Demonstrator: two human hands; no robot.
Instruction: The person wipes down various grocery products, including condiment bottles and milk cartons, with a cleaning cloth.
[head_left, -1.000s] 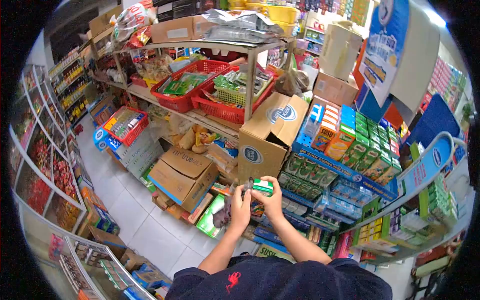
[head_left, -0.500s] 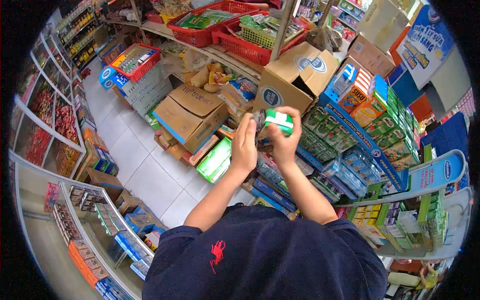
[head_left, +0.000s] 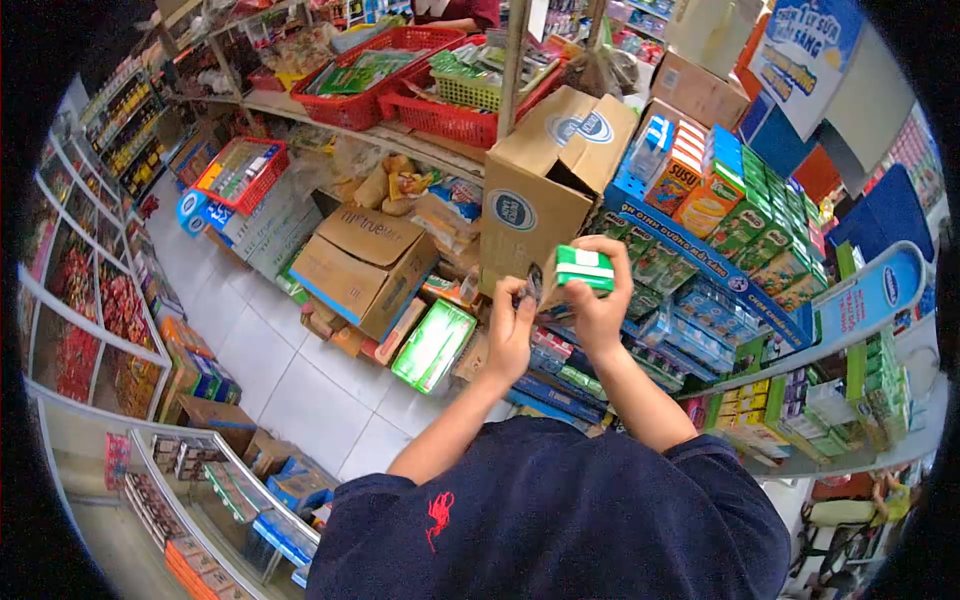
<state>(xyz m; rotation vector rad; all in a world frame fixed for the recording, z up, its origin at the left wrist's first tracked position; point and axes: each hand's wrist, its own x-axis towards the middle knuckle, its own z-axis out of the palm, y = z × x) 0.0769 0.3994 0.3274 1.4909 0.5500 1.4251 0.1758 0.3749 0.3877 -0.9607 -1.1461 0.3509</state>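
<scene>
My right hand [head_left: 606, 312] grips a small green-and-white carton [head_left: 584, 268], its fingers over the top and the thumb on the near face. Just to the left, my left hand [head_left: 510, 335] is closed on a small dark object [head_left: 534, 286], which is too small and partly covered to name. A gap now separates the two hands. Both are raised in front of my chest, before a tall brown cardboard box [head_left: 515, 208]. Below and left of my left hand lies a shiny green shrink-wrapped pack [head_left: 434, 345].
Stacked milk cartons [head_left: 765, 230] fill the display on the right. A brown cardboard box [head_left: 362, 265] stands at left of centre. Red baskets [head_left: 345, 110] sit on the shelf behind. Glass cases [head_left: 100, 300] line the left, beside white floor tiles [head_left: 262, 360]. A person [head_left: 465, 15] is at the back.
My hands have moved apart, leaving the green carton in my right hand and the dark object in my left. The whole view has shifted slightly.
</scene>
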